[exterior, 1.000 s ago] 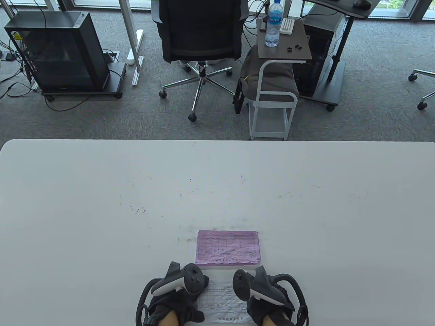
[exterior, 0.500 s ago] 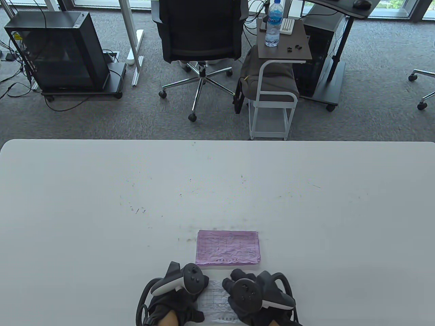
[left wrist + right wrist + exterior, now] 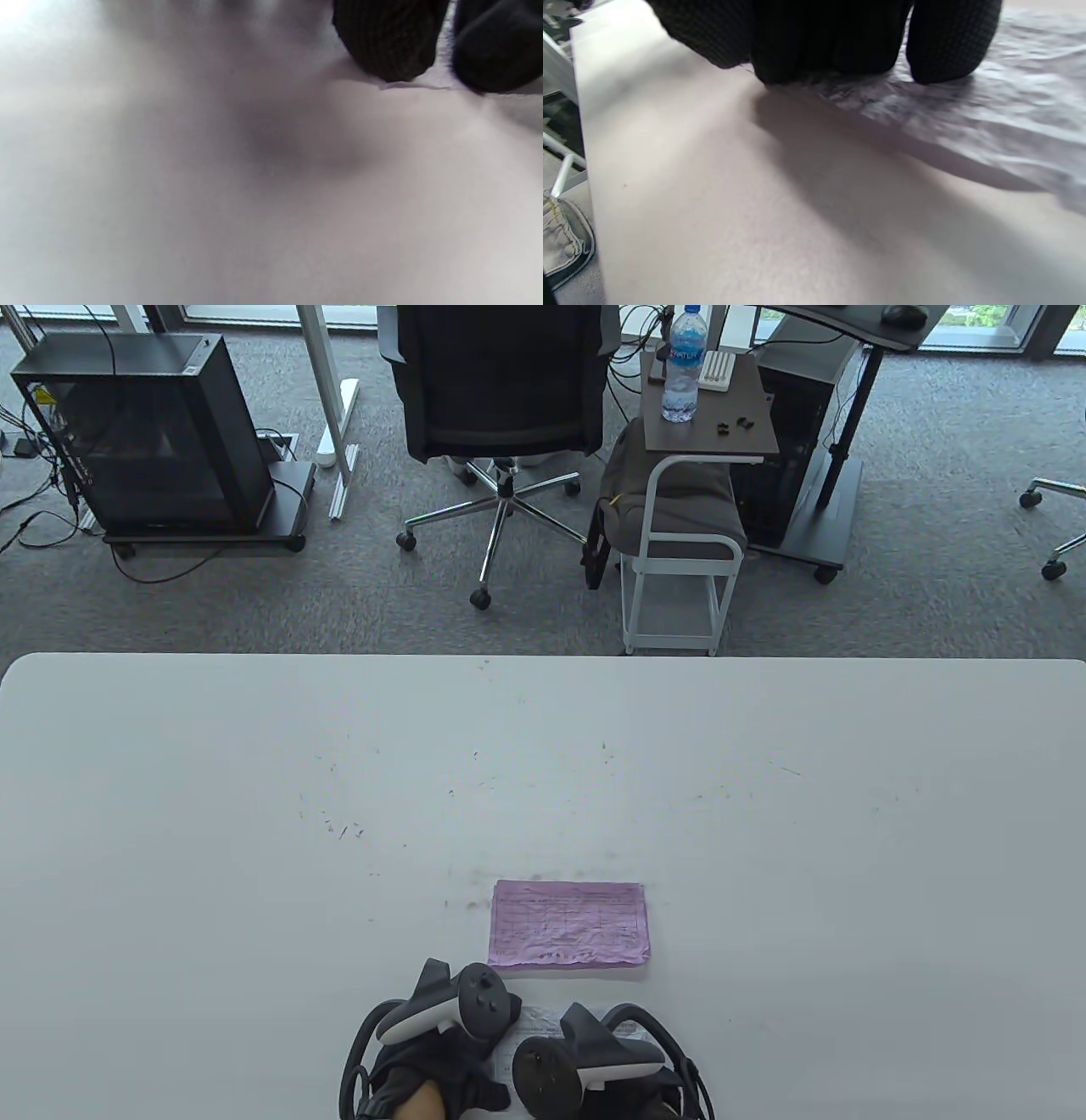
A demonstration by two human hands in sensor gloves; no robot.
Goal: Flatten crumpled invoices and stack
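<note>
White table point(image 3: 254, 814): broad top, rounded far corners, fine dark scuffs scattered over its middle; serves as the landmark for all entries below.

Office chair point(image 3: 501, 407): black mesh back, chrome star base, on the carpet beyond the table's far edge.

Computer case point(image 3: 144, 432): black, glass-sided, on a wheeled stand beyond the table's far left corner.

Side cart point(image 3: 704, 475): white frame, brown top, beyond the table's far edge right of the chair; carries a water bottle point(image 3: 683, 364).

Pink invoice point(image 3: 569, 924): printed grid, creased but lying flat on the table, near the near edge at centre.

White invoice point(image 3: 533, 1028): wrinkled sheet with a faint grid, on the table just nearer than the pink invoice, not overlapping it; mostly covered by both hands. In the right wrist view its surface point(image 3: 988, 106) is heavily rumpled and its near edge rides slightly off the table.

Left hand point(image 3: 441, 1044): dark glove, tracker on its back, at the sheet's left side. In the left wrist view two fingertips point(image 3: 386, 42) press down at the paper's edge; nothing grasped.

Right hand point(image 3: 607, 1060): dark glove, tracker on its back, at the sheet's right side. In the right wrist view its fingers point(image 3: 946, 42) are bunched, tips down on the crumpled paper; whether they pinch or only press, cannot tell.
</note>
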